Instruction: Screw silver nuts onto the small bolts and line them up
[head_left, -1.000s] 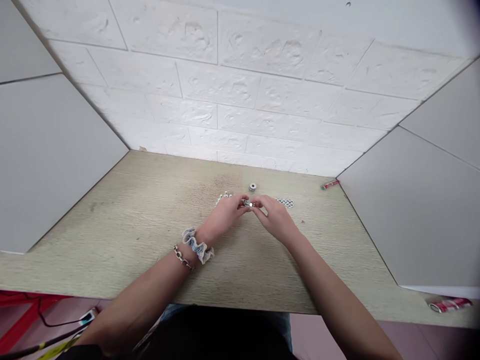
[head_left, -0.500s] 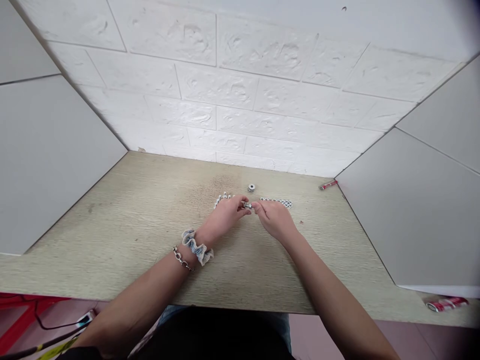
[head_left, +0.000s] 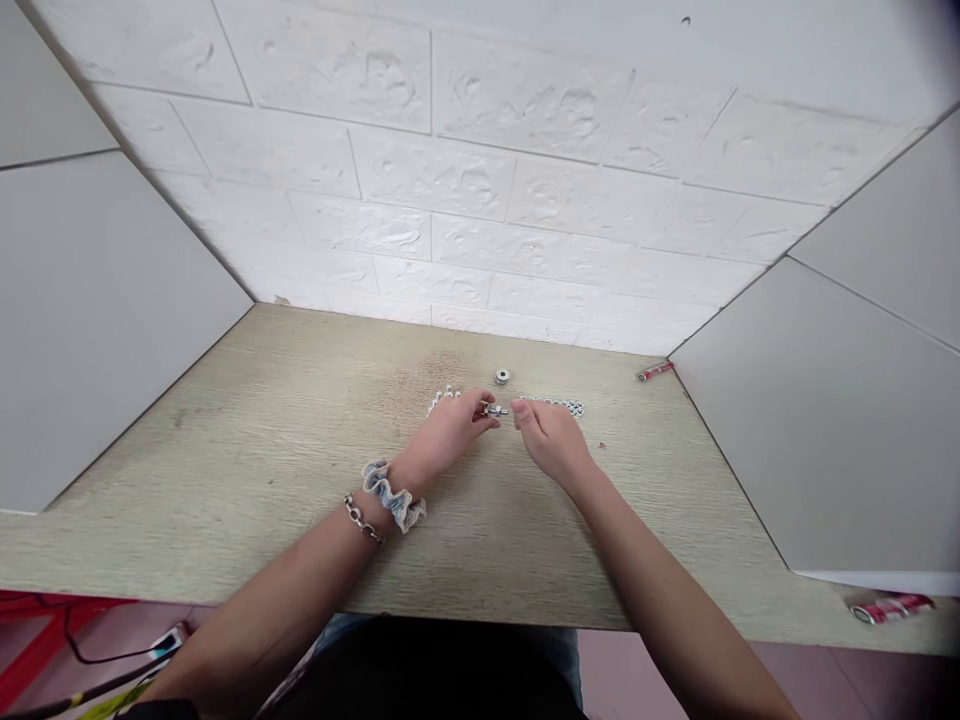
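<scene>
Small metal bolt [head_left: 495, 409], at the far middle of the wood-grain tabletop [head_left: 225, 500], pinched in a narrow grip by the fingertips [head_left: 480, 403] of the left hand [head_left: 448, 432]. Right hand [head_left: 549, 440] just beside it at 3 o'clock, fingers loosely parted, apart from the bolt, holding nothing visible. Row of silver nuts [head_left: 551, 403] at 2 to 3 o'clock, partly behind the right hand; loose cluster of silver nuts [head_left: 448, 394] at 10 o'clock; single thick metal ring [head_left: 502, 376] at 12 o'clock. Bolt's exact fit with any nut too small to tell.
</scene>
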